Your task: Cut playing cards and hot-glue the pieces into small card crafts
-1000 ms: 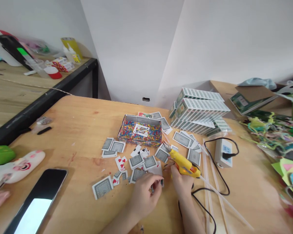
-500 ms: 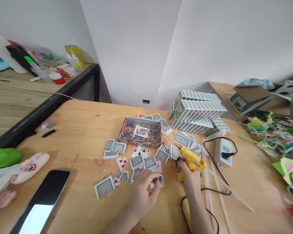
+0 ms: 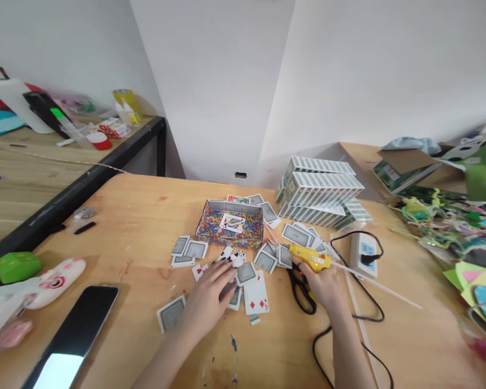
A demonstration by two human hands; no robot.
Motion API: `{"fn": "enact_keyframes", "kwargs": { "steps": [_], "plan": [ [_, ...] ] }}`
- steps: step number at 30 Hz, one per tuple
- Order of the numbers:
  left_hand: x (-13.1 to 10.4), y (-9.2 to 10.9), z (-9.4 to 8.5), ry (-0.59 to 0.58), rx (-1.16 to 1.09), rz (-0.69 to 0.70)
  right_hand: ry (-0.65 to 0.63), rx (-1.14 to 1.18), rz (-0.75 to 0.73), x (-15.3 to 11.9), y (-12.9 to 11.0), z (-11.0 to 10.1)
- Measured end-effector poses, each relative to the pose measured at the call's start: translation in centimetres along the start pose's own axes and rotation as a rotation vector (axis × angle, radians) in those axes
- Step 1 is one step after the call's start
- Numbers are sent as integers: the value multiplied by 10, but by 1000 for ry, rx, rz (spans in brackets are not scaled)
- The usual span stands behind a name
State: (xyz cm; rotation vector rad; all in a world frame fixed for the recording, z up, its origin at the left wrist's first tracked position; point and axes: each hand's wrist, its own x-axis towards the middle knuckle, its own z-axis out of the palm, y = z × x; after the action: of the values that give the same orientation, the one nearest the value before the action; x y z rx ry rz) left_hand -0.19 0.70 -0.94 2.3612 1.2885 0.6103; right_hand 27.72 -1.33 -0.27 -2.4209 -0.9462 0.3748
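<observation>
My right hand is closed round the handle of a yellow hot glue gun, its nozzle towards the left and a clear glue stick trailing from its back. Beneath that hand lie black-handled scissors. With fingers stretched out, my left hand rests over playing cards and covers some of them. A four of diamonds lies face up beside it. Beyond is an open box tray with a colourful speckled lining and a face card inside.
Stacked card boxes stand at the back right, near a white power strip with a black cord. A phone lies at the left. Craft scraps crowd the right side.
My left hand has moved left and forward over the cards, its fingers opening from a pinch. The glue gun has turned slightly in my right hand. The scissors now show.
</observation>
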Motion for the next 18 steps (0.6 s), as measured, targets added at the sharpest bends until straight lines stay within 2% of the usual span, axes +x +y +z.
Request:
{"fn": "enact_keyframes", "kwargs": {
  "steps": [3,9,13,18],
  "plan": [
    [-5,0,6,5,-15,12,-39,-147,92,4,2,4],
    [-8,-1,3,77,-81,13,-40,-287,102,10,7,12],
    [-10,-3,3,110,-131,-22,22,-305,75,2,3,11],
    [-14,-5,2,126,-153,-66,132,-247,23,-10,-9,-1]
  ]
}}
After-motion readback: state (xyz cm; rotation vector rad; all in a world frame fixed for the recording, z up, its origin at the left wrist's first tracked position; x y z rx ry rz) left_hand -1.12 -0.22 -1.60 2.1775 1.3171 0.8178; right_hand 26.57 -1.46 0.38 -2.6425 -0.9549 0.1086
